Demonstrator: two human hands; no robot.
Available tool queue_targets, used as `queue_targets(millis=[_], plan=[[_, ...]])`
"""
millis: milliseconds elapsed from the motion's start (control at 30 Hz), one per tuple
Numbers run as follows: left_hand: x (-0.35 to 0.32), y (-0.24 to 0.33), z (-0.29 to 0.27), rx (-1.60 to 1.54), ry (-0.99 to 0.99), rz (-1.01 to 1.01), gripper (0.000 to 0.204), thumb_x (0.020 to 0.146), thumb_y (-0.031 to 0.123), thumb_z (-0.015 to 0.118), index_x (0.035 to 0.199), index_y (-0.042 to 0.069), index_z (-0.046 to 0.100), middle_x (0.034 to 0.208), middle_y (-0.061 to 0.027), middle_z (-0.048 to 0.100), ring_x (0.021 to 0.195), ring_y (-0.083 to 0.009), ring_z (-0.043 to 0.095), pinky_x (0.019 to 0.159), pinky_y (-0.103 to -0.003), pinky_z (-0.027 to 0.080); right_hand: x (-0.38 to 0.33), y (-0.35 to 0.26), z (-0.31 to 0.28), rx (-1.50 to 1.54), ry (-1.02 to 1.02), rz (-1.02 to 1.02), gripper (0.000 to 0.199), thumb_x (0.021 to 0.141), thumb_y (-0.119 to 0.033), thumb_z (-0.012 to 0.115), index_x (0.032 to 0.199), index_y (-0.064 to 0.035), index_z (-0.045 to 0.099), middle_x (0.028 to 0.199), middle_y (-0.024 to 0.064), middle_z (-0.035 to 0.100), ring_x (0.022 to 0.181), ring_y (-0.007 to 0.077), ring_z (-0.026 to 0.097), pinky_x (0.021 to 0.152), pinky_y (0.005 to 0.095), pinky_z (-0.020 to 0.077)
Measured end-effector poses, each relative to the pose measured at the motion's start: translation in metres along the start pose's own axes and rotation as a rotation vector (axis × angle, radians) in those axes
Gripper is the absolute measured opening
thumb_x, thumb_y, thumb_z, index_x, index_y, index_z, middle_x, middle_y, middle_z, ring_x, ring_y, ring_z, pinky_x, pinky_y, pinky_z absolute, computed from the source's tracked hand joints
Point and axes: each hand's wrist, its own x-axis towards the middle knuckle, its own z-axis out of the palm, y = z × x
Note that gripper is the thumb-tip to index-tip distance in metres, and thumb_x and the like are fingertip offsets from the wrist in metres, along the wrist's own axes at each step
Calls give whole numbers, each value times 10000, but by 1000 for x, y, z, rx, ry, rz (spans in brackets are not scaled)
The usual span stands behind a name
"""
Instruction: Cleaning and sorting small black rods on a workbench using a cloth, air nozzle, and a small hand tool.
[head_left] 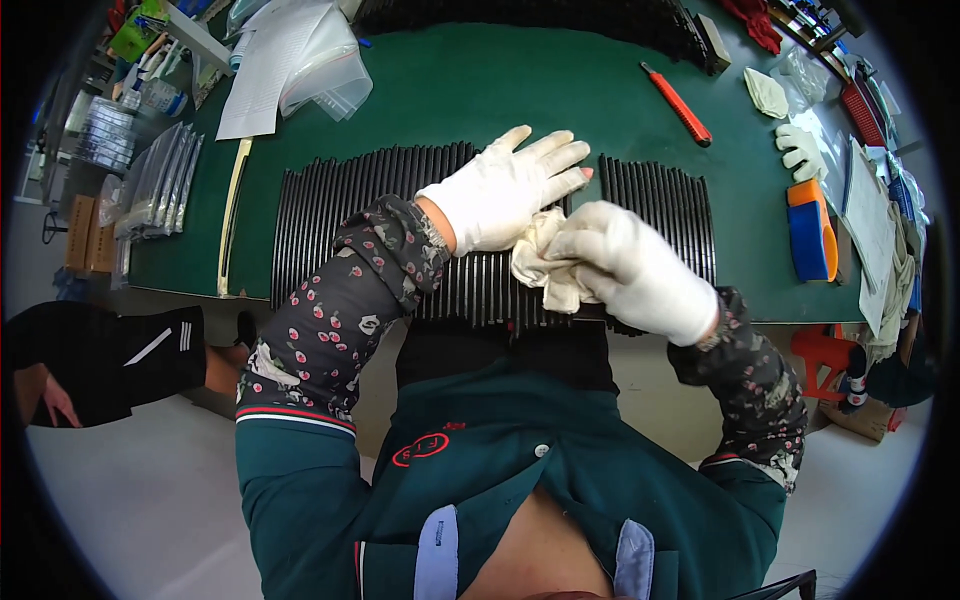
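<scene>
Many thin black rods (340, 220) lie side by side across the green table, pointing toward me, with a gap between the larger left group and a smaller right group (660, 200). My left hand (505, 190), in a white glove, rests flat on the left group with its fingers spread; one fingertip pokes bare from the glove. In my right hand (640, 265), also gloved in white, a crumpled cream cloth (540, 260) is gripped. The cloth touches the rods near the right side of the left group. My right fingers partly hide it.
A red utility knife (677, 104) lies at the far right. Beyond the rods are papers (265, 80) and plastic bags (335, 75). An orange and blue holder (811, 232) and a spare white glove (800, 150) sit rightward. Another person (110, 360) is at the left.
</scene>
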Motion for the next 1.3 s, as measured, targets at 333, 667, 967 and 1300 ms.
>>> queue_targets(millis=[333, 667, 967, 1300], plan=[[22, 9, -16, -18, 76, 36, 661, 857, 375, 634, 1387, 35, 435, 1511, -168, 330, 1421, -332, 288, 1127, -560, 253, -63, -20, -82, 433, 127, 409, 246, 848, -86, 670, 1072, 7, 628, 968, 42, 619, 731, 131, 587, 670, 263, 491], [86, 72, 12, -154, -142, 276, 607, 933, 511, 487, 1413, 139, 461, 1508, -92, 356, 1425, -231, 269, 1136, -521, 219, -85, -19, -99, 346, 480, 680, 245, 845, 31, 572, 1086, 47, 612, 1029, 36, 604, 902, 90, 584, 797, 219, 472], [77, 26, 2, -33, 11, 129, 588, 894, 342, 565, 1407, 88, 431, 1483, -144, 382, 1419, -305, 302, 1136, -545, 249, -63, 1, -80, 55, 67, 347, 323, 712, 28, 595, 1030, -2, 638, 957, 138, 610, 905, 295, 608, 812, 343, 494], [74, 28, 23, -55, -19, 106, 557, 877, 327, 594, 1381, 130, 464, 1504, -124, 368, 1412, -294, 324, 1129, -510, 292, -52, -6, -26, 815, -238, 150, 173, 796, -17, 576, 953, -46, 644, 782, 95, 616, 684, 249, 612, 655, 318, 514]])
